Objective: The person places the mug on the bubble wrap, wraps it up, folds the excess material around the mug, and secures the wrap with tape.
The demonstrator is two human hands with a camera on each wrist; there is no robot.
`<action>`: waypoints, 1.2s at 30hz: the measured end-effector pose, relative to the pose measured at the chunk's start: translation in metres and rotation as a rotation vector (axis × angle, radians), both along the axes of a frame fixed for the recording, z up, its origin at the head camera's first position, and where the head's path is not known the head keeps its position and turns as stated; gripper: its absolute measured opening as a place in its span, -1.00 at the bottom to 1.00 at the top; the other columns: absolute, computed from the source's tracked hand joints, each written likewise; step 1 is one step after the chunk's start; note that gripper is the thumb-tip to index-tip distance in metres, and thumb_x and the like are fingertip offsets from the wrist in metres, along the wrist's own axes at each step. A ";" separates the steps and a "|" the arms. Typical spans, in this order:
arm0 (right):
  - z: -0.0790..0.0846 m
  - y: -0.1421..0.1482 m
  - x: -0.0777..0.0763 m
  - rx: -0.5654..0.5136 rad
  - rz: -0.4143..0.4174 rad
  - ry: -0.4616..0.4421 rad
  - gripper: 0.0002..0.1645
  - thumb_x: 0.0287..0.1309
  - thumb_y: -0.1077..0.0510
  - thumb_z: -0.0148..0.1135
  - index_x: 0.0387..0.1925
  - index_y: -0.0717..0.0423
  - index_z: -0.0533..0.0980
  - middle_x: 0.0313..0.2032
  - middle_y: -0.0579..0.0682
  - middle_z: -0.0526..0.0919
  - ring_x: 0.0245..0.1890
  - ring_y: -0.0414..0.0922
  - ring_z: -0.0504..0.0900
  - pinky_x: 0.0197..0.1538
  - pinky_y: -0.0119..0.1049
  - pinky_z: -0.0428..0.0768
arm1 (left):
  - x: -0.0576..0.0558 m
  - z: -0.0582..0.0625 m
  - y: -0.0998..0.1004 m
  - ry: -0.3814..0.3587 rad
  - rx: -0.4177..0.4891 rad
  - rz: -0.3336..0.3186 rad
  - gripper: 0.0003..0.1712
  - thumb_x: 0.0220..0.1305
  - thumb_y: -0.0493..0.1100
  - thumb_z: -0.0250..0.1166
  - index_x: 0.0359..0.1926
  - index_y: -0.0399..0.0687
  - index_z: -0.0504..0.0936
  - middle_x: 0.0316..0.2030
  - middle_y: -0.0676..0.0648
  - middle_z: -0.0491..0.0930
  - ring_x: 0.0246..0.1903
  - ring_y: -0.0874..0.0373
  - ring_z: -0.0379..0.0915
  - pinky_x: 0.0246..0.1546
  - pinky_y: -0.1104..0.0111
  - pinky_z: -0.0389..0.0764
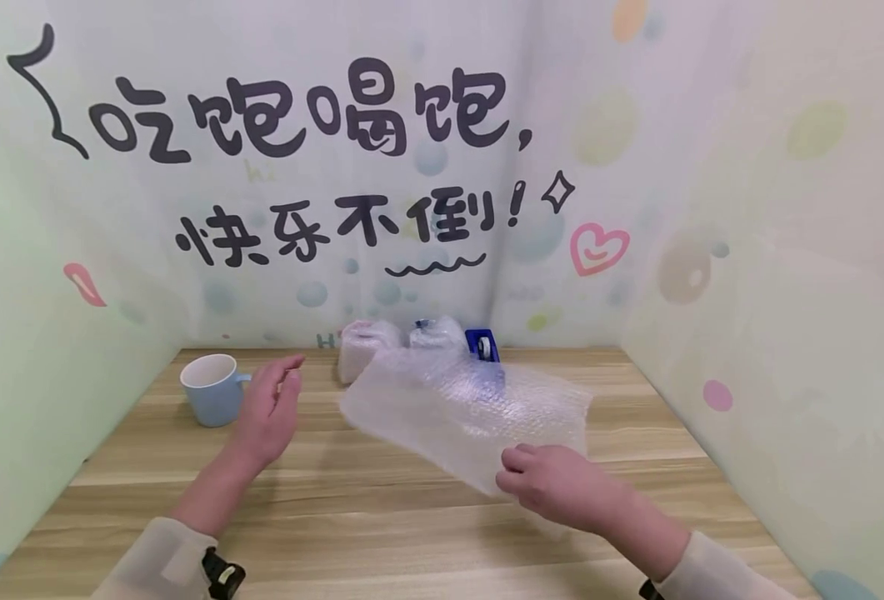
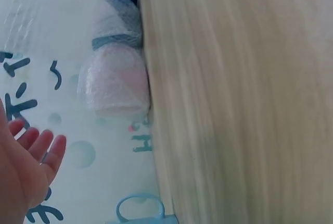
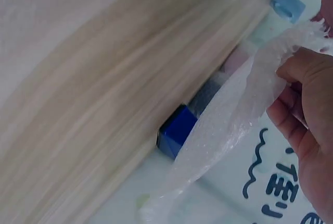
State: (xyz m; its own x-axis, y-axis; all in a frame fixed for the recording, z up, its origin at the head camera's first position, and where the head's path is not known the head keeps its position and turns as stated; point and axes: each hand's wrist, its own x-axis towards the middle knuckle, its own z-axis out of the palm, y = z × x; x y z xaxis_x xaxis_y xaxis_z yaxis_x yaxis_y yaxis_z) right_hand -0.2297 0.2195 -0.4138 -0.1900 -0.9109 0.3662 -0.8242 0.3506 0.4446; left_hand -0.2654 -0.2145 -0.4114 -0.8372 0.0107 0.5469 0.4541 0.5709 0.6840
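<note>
My right hand [image 1: 561,487] pinches the near edge of a sheet of clear bubble wrap [image 1: 524,408], thumb against fingers, as the right wrist view shows along the wrap's bunched edge [image 3: 229,122]. The sheet hangs spread over the table's middle, overlapping the things behind it. On the left, my left hand [image 1: 265,421] is raised with its fingers extended and nothing in it. It is nearest a light blue mug [image 1: 212,400], white inside and upright, whose handle side it overlaps. In the left wrist view the mug's handle [image 2: 139,199] shows below the fingers [image 2: 39,143].
At the back wall stand two bubble-wrapped things, one pinkish [image 1: 359,354] and one with some blue [image 1: 445,335]. Right of them is a blue tape dispenser [image 1: 479,343]. Printed walls enclose the wooden table [image 1: 322,525] on three sides.
</note>
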 end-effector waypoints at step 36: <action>-0.014 -0.004 -0.035 0.094 -0.604 -1.046 0.19 0.14 -0.27 0.62 0.65 0.12 0.34 0.71 0.29 0.15 0.71 0.26 0.20 0.70 0.20 0.24 | 0.021 -0.025 -0.010 -0.561 -0.642 -0.471 0.33 -0.12 0.16 0.82 0.60 -0.23 0.39 0.59 -0.47 0.23 0.56 -0.59 0.13 0.52 -0.48 0.25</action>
